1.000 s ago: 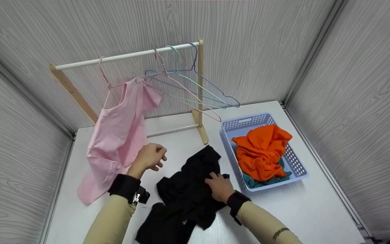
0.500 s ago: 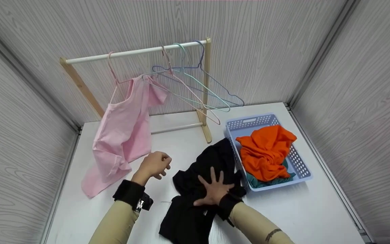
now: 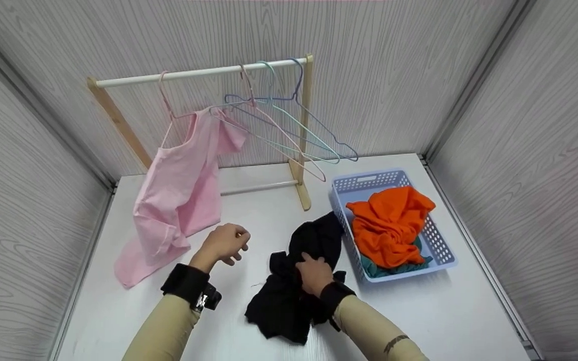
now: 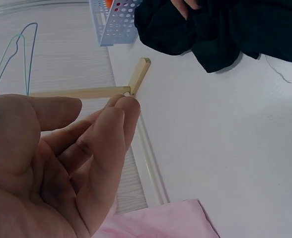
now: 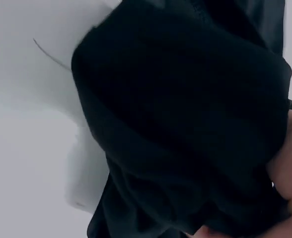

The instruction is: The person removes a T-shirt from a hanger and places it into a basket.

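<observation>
A crumpled black garment (image 3: 281,306) lies on the white table, its far end against the basket's side. My right hand (image 3: 315,275) grips a bunched fold in its middle. Close up, the right wrist view has dark cloth (image 5: 181,109) filling most of the picture, with only part of the hand (image 5: 290,163) at the right edge. My left hand (image 3: 223,244) hovers over the table left of the garment, fingers loosely curled around nothing. In the left wrist view, a gap shows between thumb and fingers of that hand (image 4: 66,158).
A rack (image 3: 198,73) at the back carries a pink shirt (image 3: 178,175) on a hanger, plus bare pink (image 3: 286,138), green (image 3: 301,127) and blue (image 3: 325,131) hangers. On the right, a light-blue basket (image 3: 442,245) holds orange cloth (image 3: 392,225) over teal cloth (image 3: 394,271).
The right hand went from lying spread on the black garment to gripping it. The garment's near end has drawn up and bunched under that hand. The left hand has barely moved.
</observation>
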### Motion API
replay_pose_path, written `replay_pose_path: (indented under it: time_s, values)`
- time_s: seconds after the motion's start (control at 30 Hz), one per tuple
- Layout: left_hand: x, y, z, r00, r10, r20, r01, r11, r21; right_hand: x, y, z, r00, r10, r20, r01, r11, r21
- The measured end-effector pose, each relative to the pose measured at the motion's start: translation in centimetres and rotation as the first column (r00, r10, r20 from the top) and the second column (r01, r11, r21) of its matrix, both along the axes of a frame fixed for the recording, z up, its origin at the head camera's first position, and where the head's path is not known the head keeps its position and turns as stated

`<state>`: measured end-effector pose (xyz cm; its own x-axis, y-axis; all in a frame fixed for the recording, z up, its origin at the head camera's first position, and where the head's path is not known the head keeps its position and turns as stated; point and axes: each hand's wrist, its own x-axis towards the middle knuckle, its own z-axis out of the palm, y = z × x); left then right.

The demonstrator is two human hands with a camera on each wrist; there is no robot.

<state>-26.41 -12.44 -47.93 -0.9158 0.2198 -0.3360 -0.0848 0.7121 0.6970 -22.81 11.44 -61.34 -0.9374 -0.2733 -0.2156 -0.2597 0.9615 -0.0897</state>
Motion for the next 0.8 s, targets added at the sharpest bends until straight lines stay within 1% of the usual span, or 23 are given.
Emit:
replay_pose_path:
  time_s: [0.1,0.17,0.27,0.33,0.43,0.6,0.7,0.8]
  values:
    - [0.0,-0.2,0.1,1.0,-0.001,0.008,0.001,1.0,-0.004,-0.5,0.8,0.6,0.997,0.065,-0.039,-0.065,0.998,-0.008]
    - [0.1,-0.4,0.1,1.0,-0.002,0.02,0.002,1.0,0.002,-1.0,1.5,1.1,0.996,0.088,-0.025,-0.089,0.995,-0.043]
    - [0.3,-0.7,0.0,1.0,-0.003,0.031,0.002,1.0,0.007,-1.8,2.6,2.4,0.996,0.094,0.012,-0.092,0.988,-0.127]
    - [0.4,-0.9,0.0,1.0,-0.005,0.03,0.005,1.0,0.01,-2.4,3.3,3.5,0.996,0.086,0.019,-0.082,0.982,-0.173]
    - [0.4,-1.2,0.0,1.0,-0.012,0.022,0.012,1.0,0.011,-3.2,4.1,5.4,0.998,0.067,-0.009,-0.067,0.973,-0.22]
    - [0.3,-1.6,0.4,1.0,-0.021,0.017,0.021,0.999,0.028,-4.8,5.6,9.3,0.998,0.029,-0.061,-0.044,0.965,-0.258]
    - [0.2,-1.6,0.6,1.0,-0.023,0.012,0.023,0.999,0.043,-5.9,6.7,11.9,0.996,0.02,-0.09,-0.043,0.965,-0.258]
    - [0.3,-1.8,0.8,1.0,-0.027,0.009,0.026,0.998,0.055,-7.0,7.9,14.7,0.994,-0.007,-0.109,-0.02,0.97,-0.242]
